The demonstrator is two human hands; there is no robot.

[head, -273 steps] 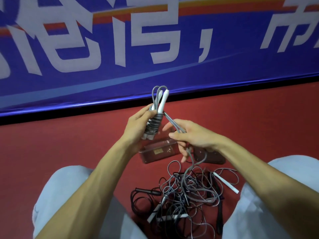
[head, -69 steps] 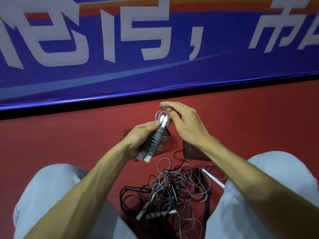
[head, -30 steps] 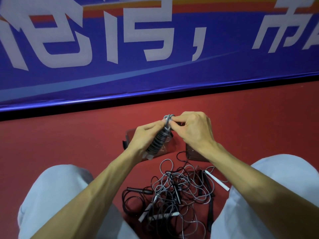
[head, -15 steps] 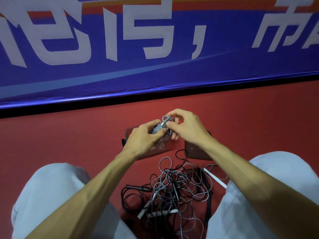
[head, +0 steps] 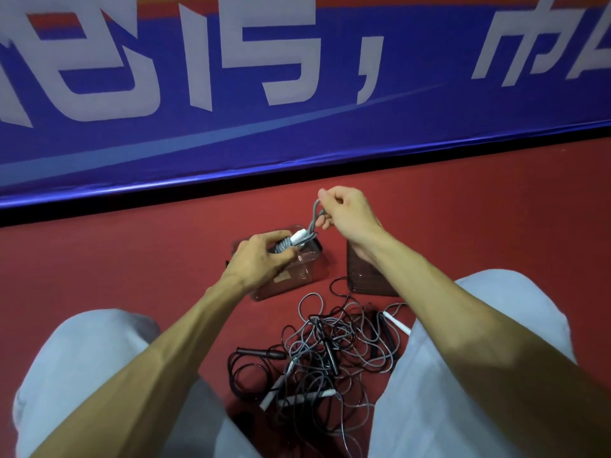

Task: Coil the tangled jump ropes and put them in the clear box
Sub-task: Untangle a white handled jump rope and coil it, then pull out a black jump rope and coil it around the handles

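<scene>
The tangled ropes (head: 317, 355) lie near the clear box (head: 307, 272) and lid (head: 363, 279).

Setting: sports venue, edge of a court.
Evidence:
- Red sports floor (head: 479, 209) spans 9 to 3 o'clock.
- A long blue banner (head: 396, 127) at 12 o'clock stands along a black base strip (head: 132, 211). It is printed with large white characters (head: 264, 51).
- Tangled jump ropes (head: 330, 358) with black and white handles are heaped on the floor at 6 o'clock.

Coiled grey rope (head: 283, 248) over clear box (head: 310, 270)
</scene>
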